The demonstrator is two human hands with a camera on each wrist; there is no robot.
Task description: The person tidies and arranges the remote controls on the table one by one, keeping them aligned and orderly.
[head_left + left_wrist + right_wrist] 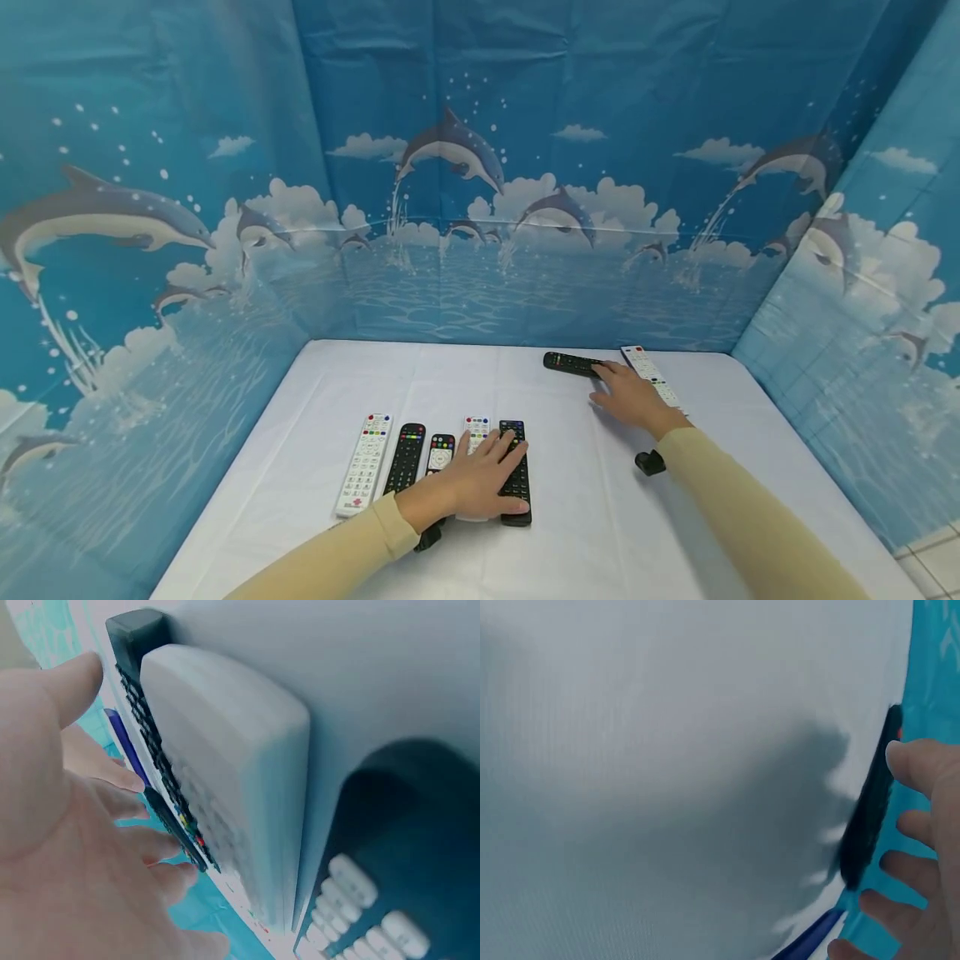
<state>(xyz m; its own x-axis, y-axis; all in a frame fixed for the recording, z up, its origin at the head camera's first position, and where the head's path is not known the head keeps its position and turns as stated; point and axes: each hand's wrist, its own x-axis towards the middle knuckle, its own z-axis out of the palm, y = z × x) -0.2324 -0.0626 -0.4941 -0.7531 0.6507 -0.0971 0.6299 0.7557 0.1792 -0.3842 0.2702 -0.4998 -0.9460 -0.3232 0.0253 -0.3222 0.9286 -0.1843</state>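
Note:
My left hand (483, 485) lies with fingers spread over a white remote control (477, 425) and a black remote control (516, 515) in the front row. In the left wrist view its fingers (161, 844) are extended above the buttons; whether they touch is unclear. At the back, my right hand (632, 397) reaches over the right end of a black remote control (567, 363) lying crosswise. Its fingers (907, 874) look loosely spread in the right wrist view, beside that remote, and contact cannot be told. Another white remote control (639, 362) lies partly behind this hand.
Left of my left hand lie a white remote (364, 467), a long black remote (406, 457) and a smaller black remote (441, 454), side by side. They rest on a white-covered table (285, 467). A blue dolphin-print curtain (525, 283) stands along the back and sides.

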